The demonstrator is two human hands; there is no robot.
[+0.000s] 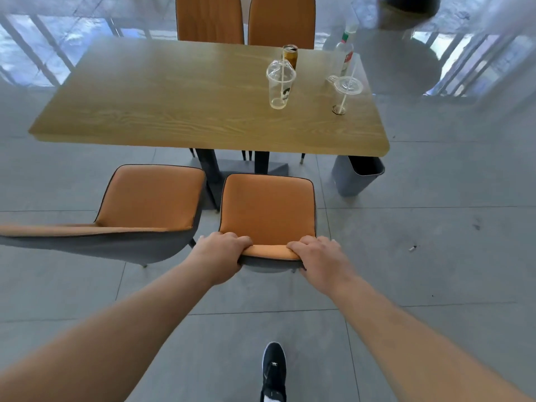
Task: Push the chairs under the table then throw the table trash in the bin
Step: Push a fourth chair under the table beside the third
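Near edge of table (pixel 162 111): open floor gap between it and two pulled-out chairs. Right chair (pixel 268 208) faces pedestal legs (pixel 208 169) under table. Left chair (pixel 150 195) just beside it, angled, narrow gap between. Bin (pixel 358 175) under right table corner, near right chair. Tabletop left and centre bare; cups (pixel 280 82), can (pixel 290 55), bottle (pixel 345 55) cluster right. Floor right of chair open.
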